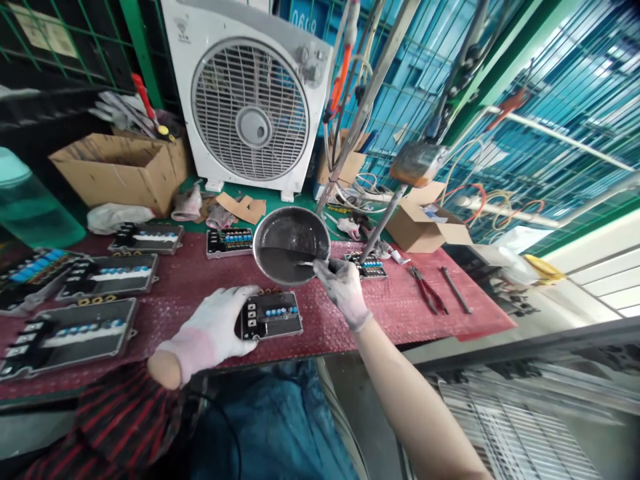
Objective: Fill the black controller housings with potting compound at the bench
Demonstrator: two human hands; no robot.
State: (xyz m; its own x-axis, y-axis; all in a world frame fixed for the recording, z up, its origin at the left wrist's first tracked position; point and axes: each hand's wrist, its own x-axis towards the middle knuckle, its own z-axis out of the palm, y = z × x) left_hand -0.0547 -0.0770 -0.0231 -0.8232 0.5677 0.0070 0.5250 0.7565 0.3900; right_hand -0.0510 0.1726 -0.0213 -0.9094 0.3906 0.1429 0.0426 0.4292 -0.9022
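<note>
Head-worn view of a workbench. The left hand (207, 330), in a white glove, lies on a dark housed electronic module (273, 317), fingers together across its left edge; whether they grip it cannot be told. The right hand (345, 290), in a grey-smeared glove, has its fingers closed on a small spatula (306, 263), the tip of which reaches into a tilted steel bowl (255, 250) of grey paste (277, 263). The module lies just below the bowl on a red bubble-wrap mat (320, 320). Also on the mat are four more housed modules (67, 337), two bare circuit boards (229, 243), one pair of red-handled pliers (427, 290) and one dark metal rod (455, 290). Behind the mat stand one white box fan (250, 100) and two open cardboard boxes (120, 170).
</note>
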